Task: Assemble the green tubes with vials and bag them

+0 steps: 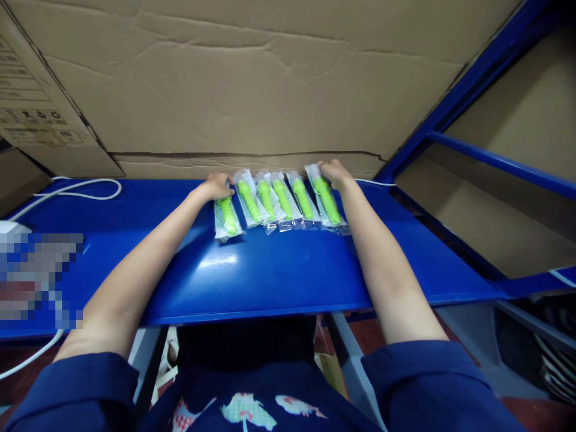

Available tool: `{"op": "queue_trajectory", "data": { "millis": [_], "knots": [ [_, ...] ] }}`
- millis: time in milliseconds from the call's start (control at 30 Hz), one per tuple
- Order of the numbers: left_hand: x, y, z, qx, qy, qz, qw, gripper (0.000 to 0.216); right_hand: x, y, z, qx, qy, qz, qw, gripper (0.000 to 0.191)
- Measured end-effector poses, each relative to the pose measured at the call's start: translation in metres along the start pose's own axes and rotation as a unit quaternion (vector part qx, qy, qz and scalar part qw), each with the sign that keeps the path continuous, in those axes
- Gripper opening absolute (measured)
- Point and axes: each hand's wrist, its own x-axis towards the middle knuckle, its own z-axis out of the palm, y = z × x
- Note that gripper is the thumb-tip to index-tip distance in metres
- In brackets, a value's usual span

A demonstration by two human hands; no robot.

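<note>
"Looking through the head view, where do you see the packets?"

"Six clear packets, each with a long bright green piece inside, lie in a row by the far edge of the blue counter (270, 279), around the middle of its length. The four middle packets (282, 198) sit close together, some of their plastic overlapping. All slant a little, near ends toward the right."

"And the hands?"

"The left hand (216, 186) has its grip clamped on the far end of the leftmost packet (228, 219), which lies nearer the near edge than its neighbours. The right hand (335, 172) touches the far right corner of the rightmost packet (330, 207). Its fingertips are partly hidden, so I cannot tell whether that grip is pinched together."

"What surrounds the row?"

"A creased cardboard sheet (252, 78) rises behind the far edge. One white cable (119, 191) loops near the far left corner; another white cable (378, 182) runs along the far edge, right of the right hand. Toward the left end, a patch is pixelated beyond reading."
</note>
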Motion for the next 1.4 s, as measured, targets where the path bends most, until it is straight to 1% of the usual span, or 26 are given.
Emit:
{"op": "queue_trajectory", "data": {
  "millis": [100, 167, 400, 567, 733, 867, 1067, 1267, 1400],
  "knots": [
    [0.001, -0.002, 0.001, 0.000, 0.006, 0.006, 1.000, 0.025, -0.004, -0.004, 0.002, -0.009, 0.046, 0.050, 0.998, 0.027],
    [0.002, -0.003, 0.001, -0.001, 0.005, 0.011, 1.000, 0.024, -0.008, -0.007, 0.002, -0.013, 0.060, 0.066, 0.996, 0.027],
    [0.004, -0.006, 0.001, 0.011, -0.005, 0.021, 1.000, 0.032, -0.018, -0.015, 0.009, -0.035, 0.071, 0.095, 0.992, 0.031],
    [0.001, -0.002, -0.001, 0.050, -0.015, 0.023, 0.998, 0.037, -0.019, -0.016, 0.012, -0.046, 0.069, 0.103, 0.991, 0.031],
    [-0.004, 0.005, -0.004, 0.115, -0.042, 0.004, 0.992, 0.044, -0.020, -0.016, 0.011, -0.055, 0.070, 0.104, 0.991, 0.027],
    [-0.009, 0.010, -0.007, 0.138, -0.054, 0.001, 0.989, 0.046, -0.020, -0.015, 0.011, -0.059, 0.068, 0.107, 0.990, 0.026],
    [-0.010, 0.013, -0.008, 0.131, -0.058, 0.005, 0.990, 0.047, -0.020, -0.015, 0.012, -0.065, 0.071, 0.110, 0.989, 0.024],
    [-0.006, 0.006, -0.004, 0.122, -0.039, 0.019, 0.992, 0.043, -0.019, -0.014, 0.012, -0.072, 0.070, 0.108, 0.989, 0.020],
    [-0.004, 0.003, -0.003, 0.118, -0.036, 0.020, 0.992, 0.044, -0.018, -0.012, 0.012, -0.075, 0.067, 0.110, 0.989, 0.018]
  ]
}}
